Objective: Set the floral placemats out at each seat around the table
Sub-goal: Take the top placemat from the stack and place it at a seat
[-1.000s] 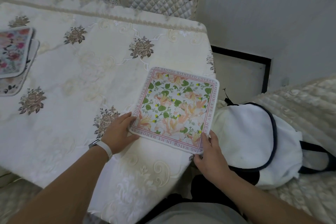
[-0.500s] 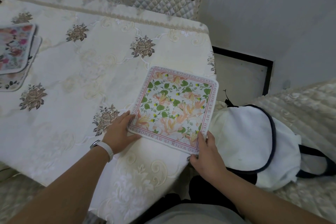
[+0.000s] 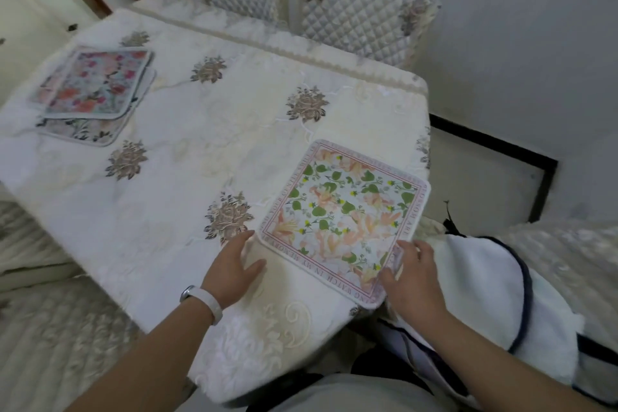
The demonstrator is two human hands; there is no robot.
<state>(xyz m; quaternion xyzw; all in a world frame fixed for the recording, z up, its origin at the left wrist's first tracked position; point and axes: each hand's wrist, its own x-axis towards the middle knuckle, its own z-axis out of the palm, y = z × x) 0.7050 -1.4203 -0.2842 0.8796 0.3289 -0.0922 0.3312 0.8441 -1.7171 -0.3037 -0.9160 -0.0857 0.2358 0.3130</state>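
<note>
While the leafy placemat (image 3: 344, 221) lies at the counter's (image 3: 207, 150) near right corner, the left hand (image 3: 234, 269) rests flat-fingered against its left corner; the right hand (image 3: 413, 273) touches the near corner, grip unclear. The other placemats (image 3: 97, 87) sit stacked far left.

placemat (image 3: 341, 221) nudged leftward, hands (image 3: 232, 269) (image 3: 413, 278) shifted along corners

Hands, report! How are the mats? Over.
Left hand flat at green-and-peach floral placemat; right hand grips its near corner. Pink floral placemat stack far left.
</note>
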